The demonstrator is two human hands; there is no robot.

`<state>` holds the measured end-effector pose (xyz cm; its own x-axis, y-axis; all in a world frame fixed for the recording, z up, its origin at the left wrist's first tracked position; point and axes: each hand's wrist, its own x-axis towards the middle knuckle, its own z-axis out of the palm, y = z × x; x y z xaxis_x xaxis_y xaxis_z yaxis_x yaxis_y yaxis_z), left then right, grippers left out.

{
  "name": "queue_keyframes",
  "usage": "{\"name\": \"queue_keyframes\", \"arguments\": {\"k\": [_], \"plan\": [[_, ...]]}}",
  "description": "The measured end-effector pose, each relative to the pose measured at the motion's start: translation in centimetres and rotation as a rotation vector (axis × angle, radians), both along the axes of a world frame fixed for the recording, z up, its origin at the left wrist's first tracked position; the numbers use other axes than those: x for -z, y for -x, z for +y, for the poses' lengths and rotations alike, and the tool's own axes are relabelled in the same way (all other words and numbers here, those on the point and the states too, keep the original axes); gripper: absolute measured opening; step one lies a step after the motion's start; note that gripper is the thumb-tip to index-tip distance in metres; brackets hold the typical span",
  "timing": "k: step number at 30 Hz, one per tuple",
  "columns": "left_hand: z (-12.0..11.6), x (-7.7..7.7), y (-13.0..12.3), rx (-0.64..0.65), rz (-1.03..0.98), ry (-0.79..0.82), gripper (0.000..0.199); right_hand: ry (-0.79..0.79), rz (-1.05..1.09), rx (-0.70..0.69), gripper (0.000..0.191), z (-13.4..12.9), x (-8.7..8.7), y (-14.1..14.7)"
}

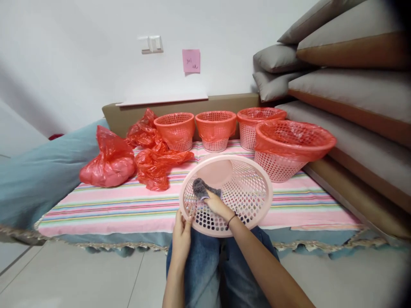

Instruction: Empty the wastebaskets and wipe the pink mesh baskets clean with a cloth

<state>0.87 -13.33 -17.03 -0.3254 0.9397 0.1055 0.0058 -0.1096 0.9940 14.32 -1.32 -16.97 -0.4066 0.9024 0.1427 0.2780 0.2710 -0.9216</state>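
A pale pink perforated plastic basket (221, 233) lies tilted at the edge of the covered seat, its mouth facing me. My left hand (183, 229) grips its rim at the lower left, thumb inside. Reaching into the basket, my right hand (215, 202) is closed on a dark grey cloth (201, 187), which is against the inner wall. A dark band circles my right wrist. Behind the basket stand several pink baskets lined with red plastic bags, among them a left one (176, 130), a middle one (215, 128) and a large right one (293, 143).
A filled, knotted red bag (109, 164) and a crumpled red bag (157, 167) lie on the striped cloth (118, 209) at left. Grey-brown cushions (353, 90) are stacked on the right. A pink note (191, 60) and white switches (150, 44) are on the wall.
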Motion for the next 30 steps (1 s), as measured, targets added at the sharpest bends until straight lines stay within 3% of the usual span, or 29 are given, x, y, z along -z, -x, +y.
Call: {"name": "queue_keyframes", "arguments": {"k": [3,8,11,14,19,24,27,30], "plan": [[-0.2,-1.0,-0.2,-0.016,0.005,0.025,0.053,0.014,0.002,-0.045,0.056,-4.9,-0.5,-1.4],[-0.5,-2.9,-0.7,-0.064,0.169,0.002,0.042,0.031,-0.209,-0.119,0.072,-12.9,-2.6,-3.9],[-0.5,-3.2,-1.0,-0.108,0.209,0.011,0.037,0.021,-0.377,-0.138,0.075,-15.4,-3.2,-5.0],[-0.3,-3.2,-1.3,-0.116,0.227,0.006,0.036,-0.017,-0.564,-0.094,0.07,-16.3,-2.7,-6.7],[-0.2,-3.4,-1.9,-0.082,0.261,-0.028,0.038,-0.056,-0.722,-0.022,0.065,-15.5,-2.6,-11.0],[0.2,-2.7,-3.1,0.013,0.271,-0.041,0.05,-0.066,-0.348,0.061,0.058,-11.9,-5.6,-13.5],[0.6,-2.6,-4.0,0.015,0.291,-0.064,0.057,-0.265,-0.23,0.127,0.055,-8.5,-7.6,-13.0],[0.9,-3.5,-4.7,0.032,0.351,-0.127,0.06,-0.566,-0.493,0.208,0.063,-4.4,-8.1,-11.6]]}}
